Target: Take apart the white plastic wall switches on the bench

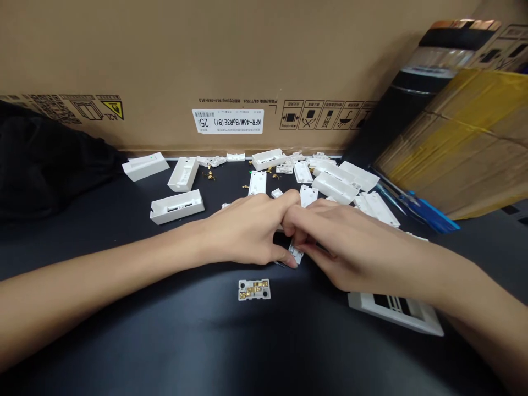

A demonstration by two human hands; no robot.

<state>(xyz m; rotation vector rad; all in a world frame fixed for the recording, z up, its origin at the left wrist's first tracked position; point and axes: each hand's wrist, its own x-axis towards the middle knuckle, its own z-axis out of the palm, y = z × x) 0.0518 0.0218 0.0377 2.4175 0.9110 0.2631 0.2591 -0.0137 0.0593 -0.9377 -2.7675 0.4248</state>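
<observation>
Left hand: thumb spread, fingertips hidden, hold I can't make out | Right hand: fingertips pinching small white plate between both hands, likely for steadiness | brass-fitted plate: apart

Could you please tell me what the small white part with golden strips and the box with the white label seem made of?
The white part looks like matt moulded plastic, going by its neat cut-outs; the golden strips shine like metal, possibly brass. The box looks like matt cardboard, judging by its dull brown, printed surface.
</observation>
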